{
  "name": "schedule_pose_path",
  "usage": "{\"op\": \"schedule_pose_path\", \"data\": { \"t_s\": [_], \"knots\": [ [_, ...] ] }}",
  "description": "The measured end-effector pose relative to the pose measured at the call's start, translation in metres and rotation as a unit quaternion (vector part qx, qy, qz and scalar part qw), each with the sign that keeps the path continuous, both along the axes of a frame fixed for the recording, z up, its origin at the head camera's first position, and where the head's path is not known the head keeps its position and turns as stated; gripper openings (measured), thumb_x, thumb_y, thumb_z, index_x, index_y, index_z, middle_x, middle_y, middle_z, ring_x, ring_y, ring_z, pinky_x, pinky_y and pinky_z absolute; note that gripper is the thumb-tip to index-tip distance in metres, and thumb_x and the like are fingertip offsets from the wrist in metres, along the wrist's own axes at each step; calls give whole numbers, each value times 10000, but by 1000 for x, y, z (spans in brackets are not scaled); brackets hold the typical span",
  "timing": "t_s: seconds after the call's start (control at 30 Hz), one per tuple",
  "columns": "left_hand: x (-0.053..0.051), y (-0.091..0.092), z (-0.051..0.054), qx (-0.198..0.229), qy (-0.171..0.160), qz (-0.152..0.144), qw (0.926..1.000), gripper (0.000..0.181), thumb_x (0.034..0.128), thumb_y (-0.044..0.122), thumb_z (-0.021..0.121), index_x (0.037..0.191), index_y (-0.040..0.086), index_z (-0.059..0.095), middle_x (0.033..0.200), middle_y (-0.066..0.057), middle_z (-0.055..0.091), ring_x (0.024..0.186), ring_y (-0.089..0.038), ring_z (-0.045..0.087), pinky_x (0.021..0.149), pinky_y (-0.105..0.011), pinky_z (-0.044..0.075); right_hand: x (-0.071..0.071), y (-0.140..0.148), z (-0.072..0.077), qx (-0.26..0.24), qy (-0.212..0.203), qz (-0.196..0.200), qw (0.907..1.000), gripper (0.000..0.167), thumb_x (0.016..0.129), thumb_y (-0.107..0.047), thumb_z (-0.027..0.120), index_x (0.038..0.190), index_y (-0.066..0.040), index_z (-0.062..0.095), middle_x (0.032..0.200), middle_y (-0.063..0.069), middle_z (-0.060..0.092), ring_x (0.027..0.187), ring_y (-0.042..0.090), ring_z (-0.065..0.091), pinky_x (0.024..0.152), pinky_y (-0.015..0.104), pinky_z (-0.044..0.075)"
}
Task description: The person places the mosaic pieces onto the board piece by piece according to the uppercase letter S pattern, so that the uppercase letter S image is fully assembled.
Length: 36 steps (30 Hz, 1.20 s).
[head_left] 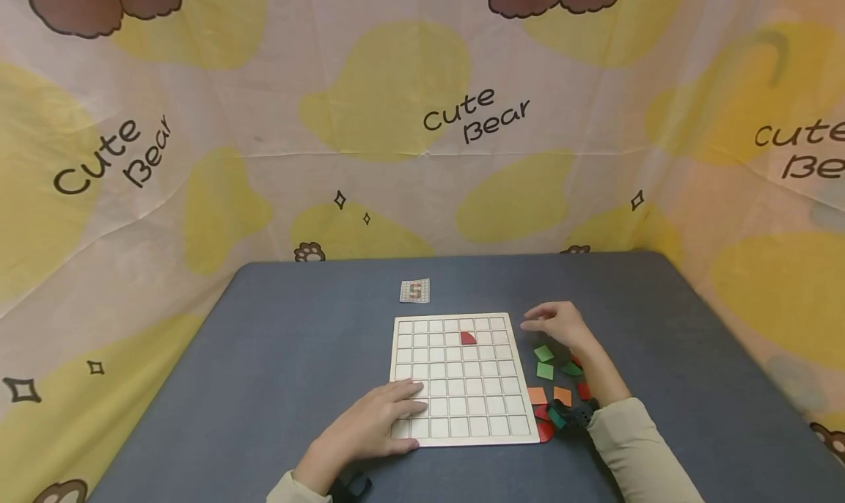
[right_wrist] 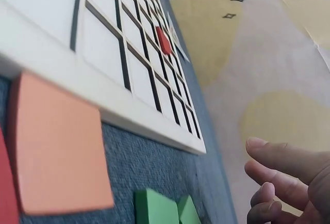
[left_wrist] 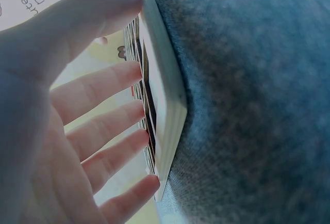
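Note:
A white gridded board (head_left: 465, 382) lies on the table. One red piece with a rounded side (head_left: 468, 338) sits in a cell near its far edge. My left hand (head_left: 372, 419) rests on the board's near left corner, and the left wrist view shows its fingertips (left_wrist: 136, 108) along the rim. Off the far right side of the board hovers my right hand (head_left: 557, 323). Its fingers are loosely bent, and I see nothing between them in the right wrist view. Beneath and nearer than that hand lie loose green pieces (head_left: 545, 371) and orange pieces (head_left: 562, 397).
Beyond the board lies a small printed card (head_left: 415, 291) with a grid pattern. Red pieces (head_left: 545, 431) lie against the board's near right side, partly hidden. A patterned cloth (head_left: 383, 92) hangs behind the blue-grey table (head_left: 297, 327).

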<state>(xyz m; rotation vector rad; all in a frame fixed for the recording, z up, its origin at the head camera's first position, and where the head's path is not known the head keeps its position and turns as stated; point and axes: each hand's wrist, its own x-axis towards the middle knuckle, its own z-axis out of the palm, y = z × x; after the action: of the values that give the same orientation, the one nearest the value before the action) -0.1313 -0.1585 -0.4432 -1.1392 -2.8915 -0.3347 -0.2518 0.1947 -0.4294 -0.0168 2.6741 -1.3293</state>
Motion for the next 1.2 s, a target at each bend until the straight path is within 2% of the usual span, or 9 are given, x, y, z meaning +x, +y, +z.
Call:
{"op": "schedule_pose_path", "data": {
  "t_s": [0.1,0.3,0.5,0.73,0.87,0.97,1.2],
  "knots": [
    [0,0,-1,-4,-18,-5,10000,467,787,387,741,1202,182,676,1387,-44,588,1303,-232,546,1058,-385,472,0,7,0,-53,7,-73,10000,371,841,-245,734,1100,17,693,1090,188,656,907,239,558,717,264,468],
    [-1,-1,-1,1,-12,-1,10000,467,790,380,742,1204,176,674,1390,-47,584,1302,-231,545,1063,-382,470,-1,19,-1,-147,45,-205,9997,392,832,-224,746,1103,51,679,859,48,666,732,164,518,647,257,449],
    [0,-1,-2,0,72,-44,10000,462,784,376,747,1195,174,678,1380,-51,591,1294,-230,551,1059,-375,473,1,29,-3,-19,57,-383,9992,405,834,-218,740,1118,61,668,878,103,693,755,178,551,648,256,451],
    [0,-1,-1,-15,68,-38,10000,464,786,372,747,1198,170,676,1381,-48,590,1296,-231,548,1060,-376,472,-1,40,-6,-34,-83,-636,9979,406,825,-197,741,1113,77,662,748,-31,674,720,164,542,633,251,447],
    [0,-1,-2,0,60,-25,10000,463,785,372,747,1196,170,677,1379,-49,591,1294,-232,550,1058,-377,473,-2,43,-6,133,-219,-842,9961,440,818,-242,752,1121,65,661,904,109,709,787,196,553,649,234,438],
    [0,-1,-2,14,61,-27,10000,462,788,376,745,1196,170,677,1379,-51,591,1295,-234,549,1059,-379,473,-2,45,-6,242,-313,-956,9946,464,815,-262,755,1133,61,655,1037,196,664,803,212,541,637,237,428],
    [0,-1,-2,9,73,-67,10000,465,793,381,741,1201,169,673,1383,-54,588,1298,-234,547,1061,-377,472,-1,49,-10,245,-463,-1028,9933,482,812,-247,752,1167,59,636,1091,211,610,775,194,504,601,252,420]
  ]
}}
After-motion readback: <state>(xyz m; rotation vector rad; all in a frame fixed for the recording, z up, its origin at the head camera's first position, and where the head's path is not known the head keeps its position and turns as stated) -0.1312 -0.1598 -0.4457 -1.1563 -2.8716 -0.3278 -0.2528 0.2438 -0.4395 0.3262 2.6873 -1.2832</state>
